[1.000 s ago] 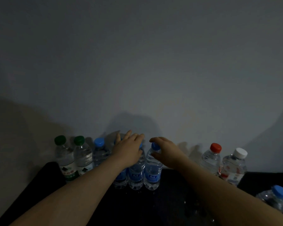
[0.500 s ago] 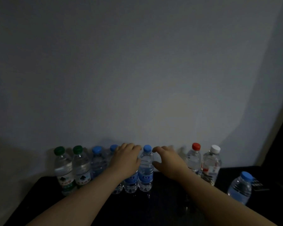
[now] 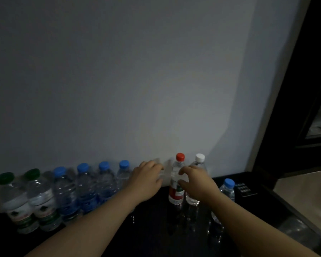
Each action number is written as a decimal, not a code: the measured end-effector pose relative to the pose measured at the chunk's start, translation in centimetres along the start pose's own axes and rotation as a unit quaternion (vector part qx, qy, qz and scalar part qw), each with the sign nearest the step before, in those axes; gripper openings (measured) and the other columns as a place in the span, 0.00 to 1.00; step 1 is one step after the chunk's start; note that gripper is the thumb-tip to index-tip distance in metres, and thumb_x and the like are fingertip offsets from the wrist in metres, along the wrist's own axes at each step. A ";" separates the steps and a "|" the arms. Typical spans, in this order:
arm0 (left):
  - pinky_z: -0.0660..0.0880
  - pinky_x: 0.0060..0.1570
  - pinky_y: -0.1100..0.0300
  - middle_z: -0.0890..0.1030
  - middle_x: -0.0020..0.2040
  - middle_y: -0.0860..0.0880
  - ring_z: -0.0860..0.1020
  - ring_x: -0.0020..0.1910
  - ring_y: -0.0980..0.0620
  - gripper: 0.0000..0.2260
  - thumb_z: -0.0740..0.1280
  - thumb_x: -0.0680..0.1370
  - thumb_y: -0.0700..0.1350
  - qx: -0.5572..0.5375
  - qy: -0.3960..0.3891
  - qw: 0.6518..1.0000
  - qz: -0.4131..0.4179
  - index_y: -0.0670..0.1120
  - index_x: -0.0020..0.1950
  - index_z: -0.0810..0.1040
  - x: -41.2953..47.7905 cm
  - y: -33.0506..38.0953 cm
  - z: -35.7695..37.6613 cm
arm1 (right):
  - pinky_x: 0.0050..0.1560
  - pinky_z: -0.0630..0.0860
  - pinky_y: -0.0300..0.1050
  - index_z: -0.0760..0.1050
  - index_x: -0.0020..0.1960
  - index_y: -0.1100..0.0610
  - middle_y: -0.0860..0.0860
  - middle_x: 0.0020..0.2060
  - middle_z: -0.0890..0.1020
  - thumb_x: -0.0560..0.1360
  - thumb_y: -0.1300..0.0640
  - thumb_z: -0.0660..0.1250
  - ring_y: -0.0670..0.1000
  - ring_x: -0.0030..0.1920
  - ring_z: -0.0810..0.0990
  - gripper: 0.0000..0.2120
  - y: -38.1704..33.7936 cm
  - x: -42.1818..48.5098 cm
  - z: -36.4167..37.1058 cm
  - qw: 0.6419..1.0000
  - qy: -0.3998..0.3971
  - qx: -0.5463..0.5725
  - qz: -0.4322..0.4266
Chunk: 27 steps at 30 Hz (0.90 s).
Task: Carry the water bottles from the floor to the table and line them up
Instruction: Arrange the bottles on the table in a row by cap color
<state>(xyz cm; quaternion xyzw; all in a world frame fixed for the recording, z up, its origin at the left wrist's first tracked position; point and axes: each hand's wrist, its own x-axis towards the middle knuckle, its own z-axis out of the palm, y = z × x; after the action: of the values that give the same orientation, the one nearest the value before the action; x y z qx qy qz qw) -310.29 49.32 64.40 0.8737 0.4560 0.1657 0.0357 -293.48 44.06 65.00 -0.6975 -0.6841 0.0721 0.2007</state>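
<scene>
Water bottles stand in a row along the wall on the black table (image 3: 152,229). From the left come two green-capped bottles (image 3: 17,203), then several blue-capped bottles (image 3: 85,191). After a gap stand a red-capped bottle (image 3: 176,193) and a white-capped bottle (image 3: 199,161), with one more blue-capped bottle (image 3: 228,191) further right and nearer to me. My right hand (image 3: 198,185) curls its thumb and fingers round the right side of the red-capped bottle and hides the middle of the white-capped one. My left hand (image 3: 146,180) hangs in the gap with relaxed fingers, just left of the red-capped bottle.
A plain grey wall (image 3: 137,80) rises right behind the row. The table's right edge runs diagonally at the lower right, with a pale floor (image 3: 304,184) beyond it. A small dark card with white print (image 3: 244,189) lies near the right bottle. A dark doorway fills the right.
Both hands have moved right, off the blue-capped bottles in the row. The right hand now grips the red-capped bottle, and the view has swung right.
</scene>
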 end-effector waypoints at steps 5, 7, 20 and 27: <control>0.68 0.62 0.54 0.71 0.64 0.50 0.68 0.64 0.49 0.16 0.60 0.77 0.45 -0.040 0.017 0.999 -0.025 0.49 0.65 0.69 4.2 3.5 1.8 | 0.56 0.72 0.46 0.73 0.60 0.53 0.52 0.60 0.75 0.76 0.52 0.63 0.53 0.58 0.73 0.14 4.9 1.8 -2.3 1.000 0.011 -0.008 -0.006; 0.68 0.63 0.54 0.71 0.65 0.50 0.68 0.64 0.49 0.16 0.61 0.77 0.44 -0.031 0.019 0.999 -0.028 0.49 0.65 0.69 5.9 4.3 2.4 | 0.58 0.73 0.49 0.72 0.61 0.53 0.53 0.61 0.74 0.76 0.52 0.63 0.54 0.59 0.73 0.14 6.6 3.0 -3.0 1.000 0.011 -0.005 -0.009; 0.58 0.73 0.51 0.54 0.77 0.48 0.58 0.74 0.46 0.27 0.57 0.78 0.37 -0.001 -0.154 0.985 -0.077 0.48 0.76 0.53 13.2 4.6 4.9 | 0.65 0.67 0.48 0.60 0.72 0.57 0.53 0.71 0.66 0.80 0.60 0.54 0.55 0.67 0.69 0.21 10.8 9.8 -1.0 0.996 -0.071 0.030 -0.033; 0.67 0.65 0.55 0.70 0.69 0.49 0.70 0.66 0.48 0.21 0.59 0.77 0.36 -0.001 -0.112 0.991 -0.072 0.50 0.69 0.68 13.3 4.9 5.5 | 0.61 0.72 0.49 0.56 0.73 0.57 0.53 0.72 0.61 0.77 0.68 0.57 0.56 0.63 0.72 0.27 11.6 9.3 0.5 0.997 -0.050 0.033 -0.058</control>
<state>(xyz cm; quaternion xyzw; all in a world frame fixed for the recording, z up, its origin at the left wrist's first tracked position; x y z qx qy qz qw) -297.68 57.72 63.64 0.8518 0.5104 0.0642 0.0990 -282.40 53.52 61.80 -0.6454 -0.7297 0.1180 0.1925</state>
